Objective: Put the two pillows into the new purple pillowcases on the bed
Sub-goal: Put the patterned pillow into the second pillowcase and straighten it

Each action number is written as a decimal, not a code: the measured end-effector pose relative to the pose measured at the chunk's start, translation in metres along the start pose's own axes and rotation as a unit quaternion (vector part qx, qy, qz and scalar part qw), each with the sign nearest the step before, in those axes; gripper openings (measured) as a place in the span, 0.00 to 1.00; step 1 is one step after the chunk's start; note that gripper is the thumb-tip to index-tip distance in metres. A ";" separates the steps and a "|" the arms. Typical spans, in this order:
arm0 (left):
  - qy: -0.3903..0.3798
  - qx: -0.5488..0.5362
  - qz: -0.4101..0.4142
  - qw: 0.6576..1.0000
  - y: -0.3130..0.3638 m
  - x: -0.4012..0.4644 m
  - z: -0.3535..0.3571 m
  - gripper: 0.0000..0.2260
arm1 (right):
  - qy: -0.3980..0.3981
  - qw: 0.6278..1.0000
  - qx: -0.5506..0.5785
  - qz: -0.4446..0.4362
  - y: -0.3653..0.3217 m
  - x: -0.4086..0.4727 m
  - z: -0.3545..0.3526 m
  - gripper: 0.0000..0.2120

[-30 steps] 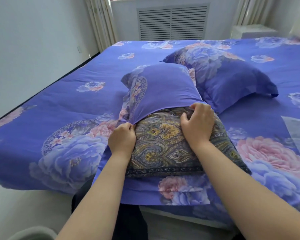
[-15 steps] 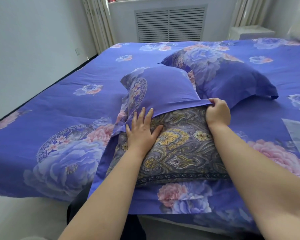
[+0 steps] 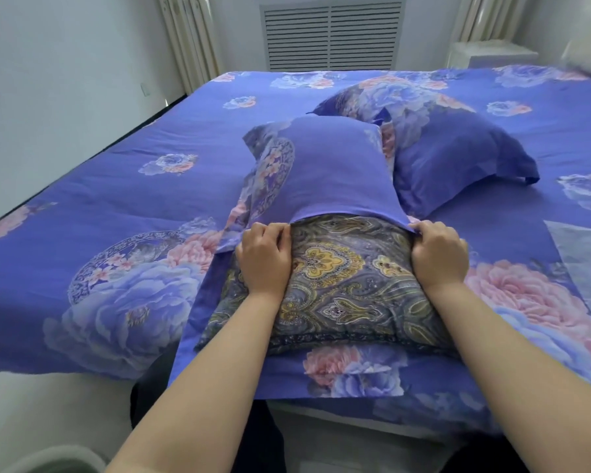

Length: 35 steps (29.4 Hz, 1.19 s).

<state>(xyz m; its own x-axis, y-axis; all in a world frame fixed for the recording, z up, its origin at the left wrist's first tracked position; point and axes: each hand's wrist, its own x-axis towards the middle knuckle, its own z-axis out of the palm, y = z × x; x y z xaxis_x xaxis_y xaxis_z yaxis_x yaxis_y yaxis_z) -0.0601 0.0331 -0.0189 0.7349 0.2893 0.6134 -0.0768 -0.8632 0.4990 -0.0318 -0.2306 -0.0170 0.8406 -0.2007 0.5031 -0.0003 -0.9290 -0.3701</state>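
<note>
Here we grip the open hem of the purple pillowcase with both fists, left hand and right hand curled on its two corners. We judge an even pull toward us works best, both sides together. The paisley pillow sits half inside, near half bare. Behind, the second pillow already looks cased on the bed.
</note>
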 end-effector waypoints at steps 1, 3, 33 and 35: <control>0.005 -0.011 -0.009 1.000 -0.001 0.002 -0.003 0.09 | 0.004 1.000 -0.003 -0.007 -0.002 0.000 -0.003 0.19; 0.019 -0.031 -0.014 0.999 0.001 0.007 -0.009 0.07 | -0.009 1.000 -0.014 -0.011 -0.006 0.002 -0.006 0.15; -0.223 0.002 -0.117 0.968 -0.019 -0.022 -0.058 0.27 | -0.090 0.912 0.046 -0.398 -0.111 -0.086 -0.033 0.23; -0.263 -0.030 -0.216 0.940 -0.028 -0.032 -0.068 0.31 | -0.116 0.907 -0.027 -0.403 -0.115 -0.100 -0.026 0.30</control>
<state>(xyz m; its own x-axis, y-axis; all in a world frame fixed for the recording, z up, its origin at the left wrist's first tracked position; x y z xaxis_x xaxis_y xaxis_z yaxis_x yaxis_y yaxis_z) -0.1274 0.0765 -0.0112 0.9368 0.3483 -0.0337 0.2782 -0.6828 0.6756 -0.1302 -0.1117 -0.0046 0.6706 0.6162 0.4130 0.6443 -0.7597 0.0874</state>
